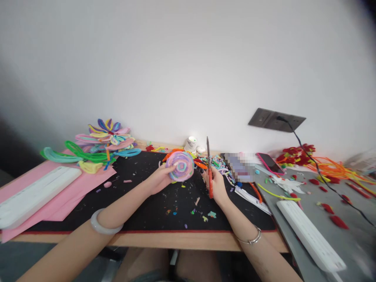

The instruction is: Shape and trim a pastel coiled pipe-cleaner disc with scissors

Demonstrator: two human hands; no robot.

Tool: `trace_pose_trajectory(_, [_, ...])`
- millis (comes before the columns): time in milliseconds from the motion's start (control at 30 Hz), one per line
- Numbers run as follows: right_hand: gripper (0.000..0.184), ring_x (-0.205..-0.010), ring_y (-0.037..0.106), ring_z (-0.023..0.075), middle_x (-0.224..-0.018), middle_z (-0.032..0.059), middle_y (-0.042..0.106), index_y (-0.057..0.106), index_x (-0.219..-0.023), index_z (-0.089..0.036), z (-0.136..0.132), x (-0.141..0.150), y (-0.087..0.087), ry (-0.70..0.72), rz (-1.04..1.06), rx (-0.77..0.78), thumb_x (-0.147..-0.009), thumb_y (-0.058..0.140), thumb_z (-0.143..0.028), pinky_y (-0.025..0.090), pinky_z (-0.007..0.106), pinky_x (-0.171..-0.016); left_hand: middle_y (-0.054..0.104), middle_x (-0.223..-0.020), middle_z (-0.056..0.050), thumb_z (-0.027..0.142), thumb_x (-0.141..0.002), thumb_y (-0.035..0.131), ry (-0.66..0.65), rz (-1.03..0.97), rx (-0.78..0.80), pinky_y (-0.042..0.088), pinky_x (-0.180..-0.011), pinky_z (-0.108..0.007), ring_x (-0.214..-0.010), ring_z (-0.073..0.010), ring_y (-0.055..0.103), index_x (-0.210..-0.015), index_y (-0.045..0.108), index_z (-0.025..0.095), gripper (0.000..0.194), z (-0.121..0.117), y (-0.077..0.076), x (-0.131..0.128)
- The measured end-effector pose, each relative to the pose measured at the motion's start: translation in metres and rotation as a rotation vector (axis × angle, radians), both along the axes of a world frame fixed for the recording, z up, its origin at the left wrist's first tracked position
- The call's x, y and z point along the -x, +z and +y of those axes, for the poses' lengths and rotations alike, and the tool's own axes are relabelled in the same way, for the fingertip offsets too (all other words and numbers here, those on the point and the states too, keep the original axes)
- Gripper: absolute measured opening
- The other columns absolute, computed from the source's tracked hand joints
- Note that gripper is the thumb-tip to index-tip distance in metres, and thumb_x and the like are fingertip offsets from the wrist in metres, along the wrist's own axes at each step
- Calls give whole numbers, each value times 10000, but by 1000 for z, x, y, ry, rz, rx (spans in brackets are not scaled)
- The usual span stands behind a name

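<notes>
A round, flat coil of pastel pipe cleaner (pixel 179 166), pink, lilac and blue, is pinched in my left hand (pixel 161 179), its face turned towards me. My right hand (pixel 217 184) is closed round the orange handles of a pair of scissors (pixel 208 164), whose blades point upward and look closed. The two hands are apart, above the black mat (pixel 138 207). Behind them lies a heap of short pipe cleaner scraps (pixel 219 161) in many colours. Several small clippings (pixel 212 214) are scattered on the mat in front.
At the left are pipe cleaner flowers (pixel 108 137), pink paper (pixel 67 199) and a white power strip (pixel 38 194). A white jar (pixel 192 144) stands by the wall. Two phones, one pink-edged (pixel 270 163), red pieces (pixel 339 222), a black cord (pixel 314 164) and another power strip (pixel 310 233) lie right.
</notes>
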State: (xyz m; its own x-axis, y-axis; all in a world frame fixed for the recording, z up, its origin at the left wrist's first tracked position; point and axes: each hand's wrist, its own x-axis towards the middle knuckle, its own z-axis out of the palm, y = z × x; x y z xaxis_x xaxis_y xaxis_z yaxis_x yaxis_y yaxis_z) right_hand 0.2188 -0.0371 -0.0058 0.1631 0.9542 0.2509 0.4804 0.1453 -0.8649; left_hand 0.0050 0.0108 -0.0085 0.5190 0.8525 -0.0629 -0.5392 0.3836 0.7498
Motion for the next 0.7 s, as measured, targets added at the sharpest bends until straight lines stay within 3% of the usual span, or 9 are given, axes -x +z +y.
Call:
trace_pose_trajectory(133, [396, -454, 389, 74, -645, -59, 504, 385, -740, -220, 1, 4, 1, 122, 317, 23, -703, 672, -490, 345, 206, -433, 742, -1049, -125, 152, -773, 706, -186, 79, -32, 455, -980, -415, -1010, -286, 676, -1027, 714, 142, 254, -8, -2, 0])
trace_pose_trajectory(267, [390, -520, 455, 84, -732, -36, 560, 400, -762, -215, -1, 9, 2, 224, 437, 25, -662, 724, -407, 380, 210, -484, 735, -1077, -114, 180, -773, 710, -278, 156, -94, 486, -906, -354, -1002, -272, 676, -1087, 701, 171, 314, -12, -3, 0])
trace_pose_trajectory(700, [374, -574, 453, 88, -709, -47, 518, 429, -745, -201, -6, 14, 7, 258, 351, 101, -636, 725, -403, 384, 212, -546, 751, -1012, -99, 219, -738, 727, -348, 276, -116, 522, -787, -299, -900, -246, 691, -1053, 728, 191, 316, -12, 0, 2])
